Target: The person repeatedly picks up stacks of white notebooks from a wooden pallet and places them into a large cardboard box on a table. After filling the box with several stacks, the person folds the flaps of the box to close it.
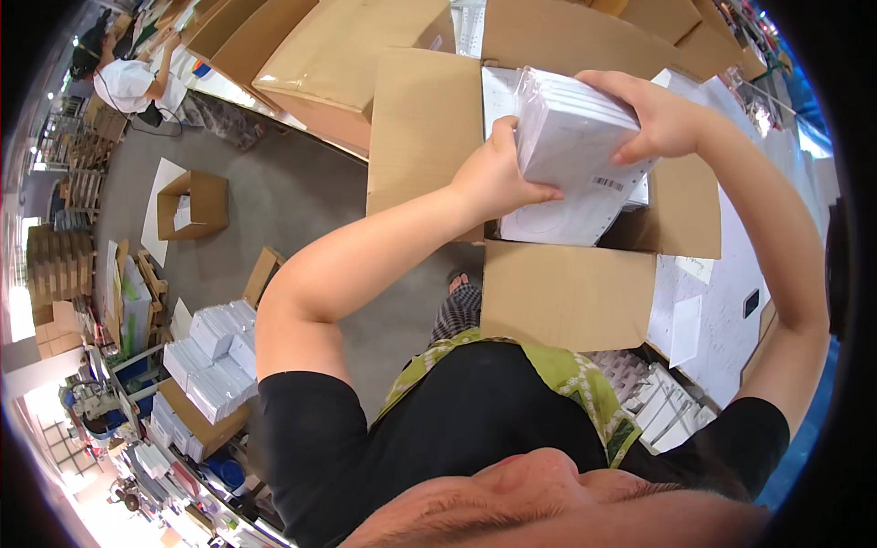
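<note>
A stack of flat white packs in clear plastic wrap (571,123) is gripped between my two hands, tilted over an open cardboard box (568,292). My left hand (493,178) presses on the stack's left side, thumb across its near face. On the right, my right hand (662,119) wraps over the far edge with the thumb on the side. Beneath the stack, more white packs (548,224) show inside the box, partly hidden by it. The box flaps are folded outward, and the left flap (411,137) lies beside my left forearm.
A large carton (352,46) stands beyond the box. To the right, a white tabletop (722,356) bears a dark phone-like object (751,303). Piled white packs (215,356) stand lower left; a small open carton (206,205) is on the floor. Another person (128,87) works far left.
</note>
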